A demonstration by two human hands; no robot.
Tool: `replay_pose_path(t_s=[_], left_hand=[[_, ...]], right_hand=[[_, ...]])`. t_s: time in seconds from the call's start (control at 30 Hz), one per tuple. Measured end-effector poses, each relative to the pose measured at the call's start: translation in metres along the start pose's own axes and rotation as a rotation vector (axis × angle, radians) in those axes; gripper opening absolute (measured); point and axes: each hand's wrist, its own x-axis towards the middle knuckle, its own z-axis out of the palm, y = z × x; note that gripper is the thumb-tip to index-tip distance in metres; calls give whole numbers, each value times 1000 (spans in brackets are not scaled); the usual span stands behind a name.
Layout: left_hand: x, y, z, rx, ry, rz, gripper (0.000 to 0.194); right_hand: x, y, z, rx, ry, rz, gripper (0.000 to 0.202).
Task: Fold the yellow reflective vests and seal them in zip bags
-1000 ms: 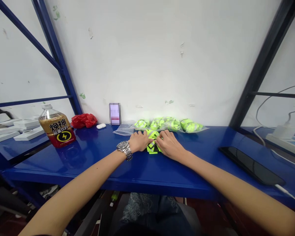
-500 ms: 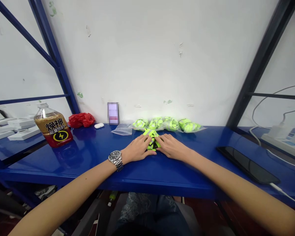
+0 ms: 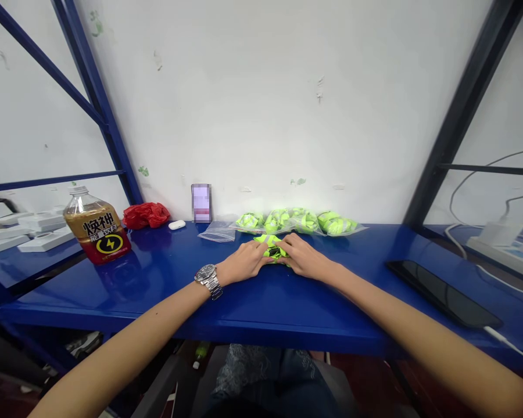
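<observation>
A yellow-green strap bundle (image 3: 270, 240) with grey stripes and a dark part lies on the blue table, between my two hands. My left hand (image 3: 244, 261), below a metal watch, grips the bundle's left side with curled fingers. On the right side my right hand (image 3: 304, 257) pinches the same bundle, thumb near the left thumb. Just behind, clear bags (image 3: 305, 220) with more yellow-green bundles stand in a row against the wall. An empty-looking clear zip bag (image 3: 218, 231) lies flat to their left.
On the blue table (image 3: 261, 316), a drink bottle (image 3: 98, 226), red plastic bag (image 3: 146, 215) and small white case (image 3: 176, 224) are at left. A phone (image 3: 201, 203) leans on the wall. A black phone (image 3: 442, 293) with a cable lies right.
My fingers have curled inward and closed around the bundle, which looks more compact. The view has shifted slightly.
</observation>
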Motion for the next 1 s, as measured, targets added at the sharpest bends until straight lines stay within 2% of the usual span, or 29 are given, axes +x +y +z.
replay_pose_path(t_s=[0.13,0.33,0.43,0.53,0.63,0.73,0.83,0.9,1.0], left_hand=[[3,1,-12,-69,-91,-70,27],[18,-2,-26,-240,-216,-79,37],[27,-9,-27,-285,-326,-128,39],[34,-14,-25,-227,-388,-131,34],[40,-16,-20,-95,-353,-194,35],[42,-16,-15,-37,-318,-293,39],[41,-17,-11,-27,-304,-303,35],[40,-19,-7,13,-274,-292,32],[38,-20,1,59,-210,-260,29]], right_hand=[[0,-4,-1,75,4,137,26],[2,-9,-2,246,-25,341,18],[10,-3,-3,277,-83,388,20],[19,4,-5,265,-169,418,26],[25,10,-4,194,-202,416,25],[27,12,-2,126,-107,438,18],[24,9,-4,92,-37,479,31],[20,3,-7,82,-80,483,48],[16,-9,-7,61,-201,462,63]])
